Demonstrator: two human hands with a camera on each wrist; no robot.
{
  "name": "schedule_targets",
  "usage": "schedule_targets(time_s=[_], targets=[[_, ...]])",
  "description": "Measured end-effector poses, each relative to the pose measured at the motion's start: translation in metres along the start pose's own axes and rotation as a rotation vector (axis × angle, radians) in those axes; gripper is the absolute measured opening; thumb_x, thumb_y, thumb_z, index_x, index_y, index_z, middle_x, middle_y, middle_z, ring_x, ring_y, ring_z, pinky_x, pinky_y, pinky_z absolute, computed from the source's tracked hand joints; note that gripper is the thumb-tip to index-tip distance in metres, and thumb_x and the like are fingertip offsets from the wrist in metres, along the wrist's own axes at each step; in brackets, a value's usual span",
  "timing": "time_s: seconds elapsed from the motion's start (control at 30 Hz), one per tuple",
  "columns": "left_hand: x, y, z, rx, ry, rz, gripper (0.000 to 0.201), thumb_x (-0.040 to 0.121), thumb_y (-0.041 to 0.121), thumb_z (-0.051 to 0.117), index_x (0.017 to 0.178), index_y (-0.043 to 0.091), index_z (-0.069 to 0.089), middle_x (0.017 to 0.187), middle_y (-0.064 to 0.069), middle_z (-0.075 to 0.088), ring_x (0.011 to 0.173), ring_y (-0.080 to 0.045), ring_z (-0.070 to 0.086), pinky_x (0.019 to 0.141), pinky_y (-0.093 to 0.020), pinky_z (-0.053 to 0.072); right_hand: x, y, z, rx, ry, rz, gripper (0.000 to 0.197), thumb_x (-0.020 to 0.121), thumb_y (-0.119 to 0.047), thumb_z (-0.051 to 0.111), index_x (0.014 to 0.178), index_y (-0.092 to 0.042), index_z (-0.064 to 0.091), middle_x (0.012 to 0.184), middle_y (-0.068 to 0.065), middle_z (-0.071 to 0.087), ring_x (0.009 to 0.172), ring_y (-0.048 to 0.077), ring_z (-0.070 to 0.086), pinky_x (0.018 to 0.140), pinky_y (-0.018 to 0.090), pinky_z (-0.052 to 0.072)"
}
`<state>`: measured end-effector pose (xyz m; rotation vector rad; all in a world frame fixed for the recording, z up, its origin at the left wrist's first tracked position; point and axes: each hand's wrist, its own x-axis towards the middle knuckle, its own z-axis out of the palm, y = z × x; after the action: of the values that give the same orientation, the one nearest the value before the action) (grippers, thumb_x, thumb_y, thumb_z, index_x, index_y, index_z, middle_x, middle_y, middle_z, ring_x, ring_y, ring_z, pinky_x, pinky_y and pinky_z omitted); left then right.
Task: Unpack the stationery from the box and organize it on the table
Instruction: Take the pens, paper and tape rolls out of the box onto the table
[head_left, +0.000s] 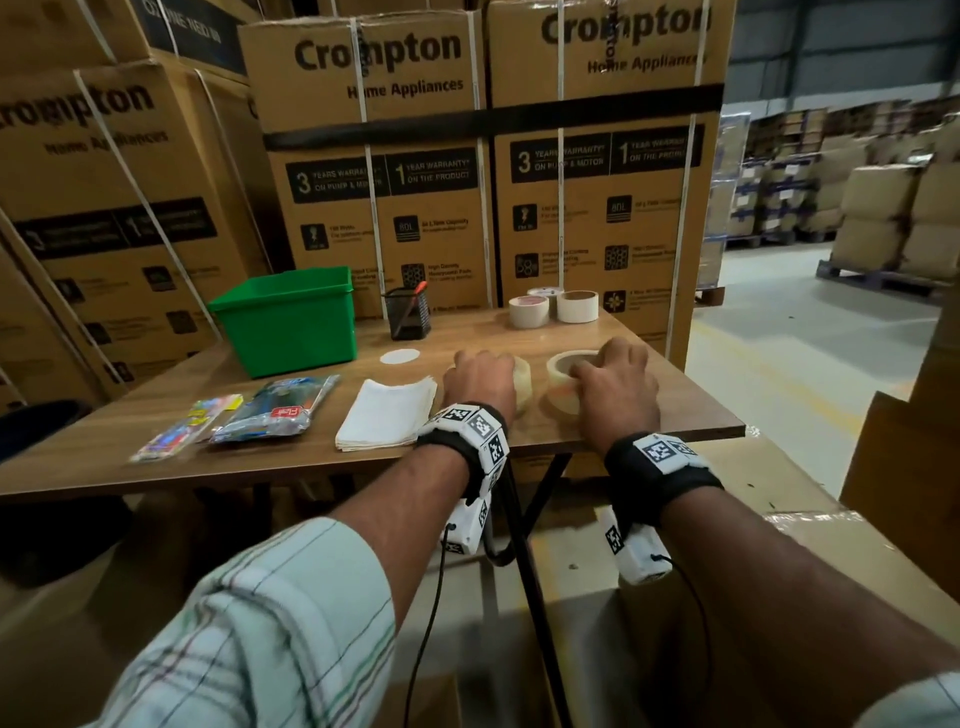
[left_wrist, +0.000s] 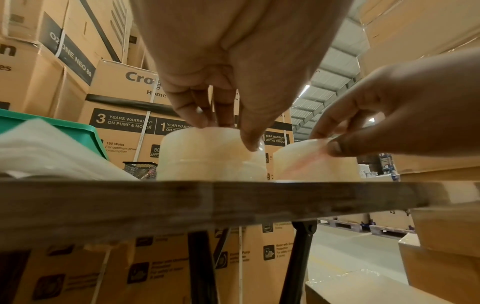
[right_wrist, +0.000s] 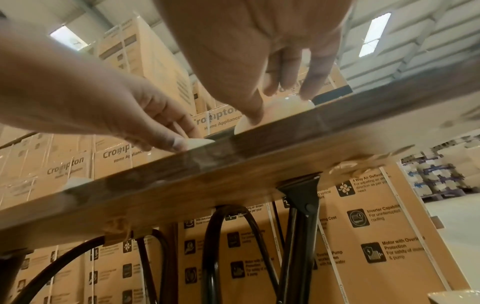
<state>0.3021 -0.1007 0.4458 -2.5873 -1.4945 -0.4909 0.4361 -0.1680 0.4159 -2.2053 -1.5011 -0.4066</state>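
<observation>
Two stacks of clear tape rolls stand side by side near the front right of the wooden table. My left hand grips the left tape stack from above. In the left wrist view the left hand has its thumb on the side of the left stack and its fingers over the top. My right hand holds the right tape stack the same way. The right wrist view shows the right hand with its thumb on the side of that roll.
A green bin stands at the back left, with a black mesh pen holder beside it. Three tape rolls sit at the back right. White paper, a white disc and pen packs lie to the left. Large cartons rise behind.
</observation>
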Motion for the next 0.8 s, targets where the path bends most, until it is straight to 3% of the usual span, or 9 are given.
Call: schedule_targets(time_s=[0.1,0.27,0.37,0.47,0.57,0.67,0.8], targets=[[0.000,0.003,0.000,-0.073,-0.002,0.031,0.032,0.092,0.014,0.047,0.123,0.018,0.054,0.124,-0.008,0.058,0.121,-0.032,0.042,0.098,-0.044,0.044,0.000,-0.003,0.004,-0.016,0.008,-0.039,0.040,0.086,-0.021,0.062,0.125,-0.026,0.055,0.128,0.009,0.038,0.118,0.030,0.035,0.094,0.045,0.047],[0.003,-0.001,0.001,-0.076,-0.053,0.046,0.030,0.092,0.016,0.048,0.120,0.020,0.057,0.125,-0.005,0.059,0.120,-0.031,0.042,0.099,-0.040,0.044,0.007,-0.011,0.006,0.034,-0.009,-0.021,0.041,0.083,-0.013,0.061,0.123,-0.020,0.055,0.127,0.007,0.042,0.120,0.028,0.038,0.093,0.043,0.050],[0.005,-0.002,-0.006,0.015,-0.148,0.099,0.036,0.093,0.015,0.048,0.128,0.018,0.055,0.134,-0.005,0.055,0.125,-0.028,0.043,0.105,-0.036,0.037,0.008,-0.016,0.007,0.017,-0.018,-0.013,0.036,0.085,-0.013,0.058,0.121,-0.019,0.057,0.127,0.007,0.042,0.121,0.028,0.039,0.094,0.043,0.050],[0.007,-0.006,-0.014,0.080,-0.300,0.102,0.051,0.091,0.024,0.055,0.141,0.022,0.043,0.149,-0.004,0.041,0.136,-0.028,0.036,0.112,-0.034,0.032,0.005,-0.018,0.002,-0.034,-0.093,-0.016,0.037,0.085,-0.018,0.058,0.122,-0.019,0.057,0.129,0.007,0.040,0.123,0.029,0.038,0.096,0.045,0.049],[-0.003,-0.014,-0.025,0.043,-0.328,0.138,0.059,0.090,0.024,0.058,0.146,0.025,0.037,0.153,-0.005,0.035,0.139,-0.027,0.035,0.113,-0.033,0.030,0.005,-0.020,-0.018,-0.030,-0.203,0.001,0.043,0.085,-0.023,0.058,0.128,-0.024,0.052,0.133,0.004,0.042,0.120,0.027,0.044,0.094,0.046,0.049],[-0.024,-0.025,-0.041,-0.165,-0.238,0.128,0.048,0.091,0.021,0.055,0.138,0.023,0.048,0.143,-0.006,0.049,0.130,-0.027,0.046,0.107,-0.035,0.039,-0.006,-0.030,-0.038,-0.007,-0.177,-0.027,0.044,0.087,-0.024,0.057,0.130,-0.028,0.050,0.129,0.002,0.050,0.113,0.025,0.050,0.092,0.045,0.049],[-0.056,-0.047,-0.043,-0.282,-0.113,0.100,0.020,0.092,0.025,0.052,0.105,0.017,0.066,0.106,-0.005,0.067,0.101,-0.024,0.060,0.089,-0.036,0.050,-0.041,-0.058,-0.042,0.110,-0.115,-0.108,0.033,0.089,-0.028,0.056,0.122,-0.024,0.058,0.125,0.002,0.055,0.111,0.023,0.052,0.090,0.045,0.051]])
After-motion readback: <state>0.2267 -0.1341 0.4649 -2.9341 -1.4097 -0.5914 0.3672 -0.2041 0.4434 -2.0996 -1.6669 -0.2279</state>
